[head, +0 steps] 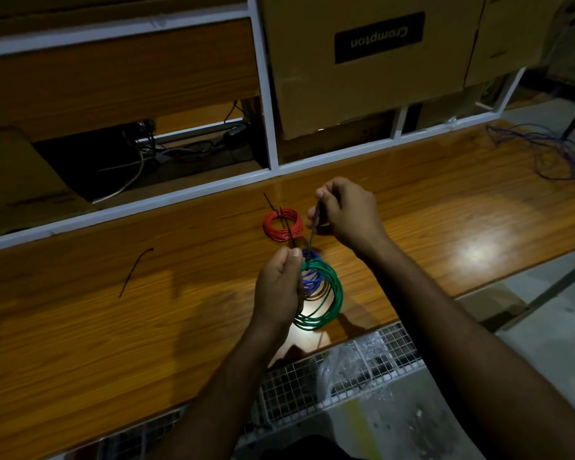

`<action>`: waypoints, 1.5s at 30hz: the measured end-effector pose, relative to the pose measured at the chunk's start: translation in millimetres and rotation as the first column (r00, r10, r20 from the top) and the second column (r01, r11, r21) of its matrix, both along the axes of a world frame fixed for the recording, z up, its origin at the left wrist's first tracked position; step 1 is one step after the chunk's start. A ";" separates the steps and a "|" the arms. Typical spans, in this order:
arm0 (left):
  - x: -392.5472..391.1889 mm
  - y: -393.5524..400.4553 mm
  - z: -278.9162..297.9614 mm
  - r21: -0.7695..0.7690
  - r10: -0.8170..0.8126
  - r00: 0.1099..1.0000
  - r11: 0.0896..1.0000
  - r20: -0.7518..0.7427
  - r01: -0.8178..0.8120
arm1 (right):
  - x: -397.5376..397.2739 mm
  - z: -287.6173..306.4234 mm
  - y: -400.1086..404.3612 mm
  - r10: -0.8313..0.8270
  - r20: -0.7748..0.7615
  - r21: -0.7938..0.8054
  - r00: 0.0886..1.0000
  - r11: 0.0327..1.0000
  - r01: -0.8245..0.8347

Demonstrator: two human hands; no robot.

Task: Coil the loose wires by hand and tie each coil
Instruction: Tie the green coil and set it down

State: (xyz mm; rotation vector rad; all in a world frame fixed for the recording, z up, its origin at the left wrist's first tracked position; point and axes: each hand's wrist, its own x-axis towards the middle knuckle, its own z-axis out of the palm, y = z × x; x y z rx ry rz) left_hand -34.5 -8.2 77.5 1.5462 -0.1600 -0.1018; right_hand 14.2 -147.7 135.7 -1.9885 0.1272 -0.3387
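My left hand (279, 287) grips a green wire coil (329, 293) at its top, held upright above the wooden bench (146, 327). A smaller blue coil (311, 277) shows through the green one. My right hand (342, 214) pinches the tail of a black cable tie (314, 227) that runs down to the top of the green coil. A red coil (283, 225) lies flat on the bench behind my hands, with a black tie around it and its tail sticking up to the left.
A spare black tie (135, 272) lies on the bench to the left. A tangle of loose purple wire (551, 154) sits at the far right. Cardboard boxes (372, 61) fill the white-framed shelf behind. Wire mesh (329, 376) with plastic wrap lies below the bench edge.
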 end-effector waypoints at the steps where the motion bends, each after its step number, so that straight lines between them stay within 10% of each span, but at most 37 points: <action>1: 0.4 0.2 -1.3 0.029 0.013 1.000 0.999 0.013 -0.013 | -2.1 2.7 2.2 0.013 -0.003 0.080 1.000 0.997 -0.013; 16: 15.4 8.0 -38.3 0.295 0.192 0.981 0.939 -0.024 -0.176 | -13.6 -0.6 32.8 0.027 -0.188 0.314 0.982 0.949 0.034; 19: 19.8 12.5 -33.3 0.153 0.131 0.971 0.983 -0.199 -0.101 | -6.2 -5.5 31.4 0.088 -0.183 0.374 0.979 0.927 -0.013; 24: 32.1 25.4 -26.1 -0.225 -0.064 0.926 0.974 -0.372 -0.023 | -9.0 -27.0 12.1 0.331 -0.461 0.017 0.824 0.931 -0.365; 27: 52.3 31.4 -29.8 -0.346 -0.127 0.903 0.938 -0.410 -0.026 | -21.7 -50.4 12.9 0.452 -0.559 0.181 0.695 0.885 -0.429; 30: 62.7 33.9 -27.9 -0.414 -0.227 0.876 0.910 -0.426 0.034 | -22.5 -62.4 14.5 0.448 -0.422 0.382 0.788 0.876 -0.293; 38: 76.3 21.3 -39.7 -0.066 -0.223 0.896 0.975 -0.385 0.214 | 5.9 -81.1 -17.4 0.274 -0.340 0.523 0.900 0.850 -0.061; 45: 126.9 -43.3 -50.8 -0.010 0.116 0.952 0.992 -0.282 -0.124 | 64.2 -89.0 -74.3 0.430 -0.301 0.736 0.851 0.673 -0.080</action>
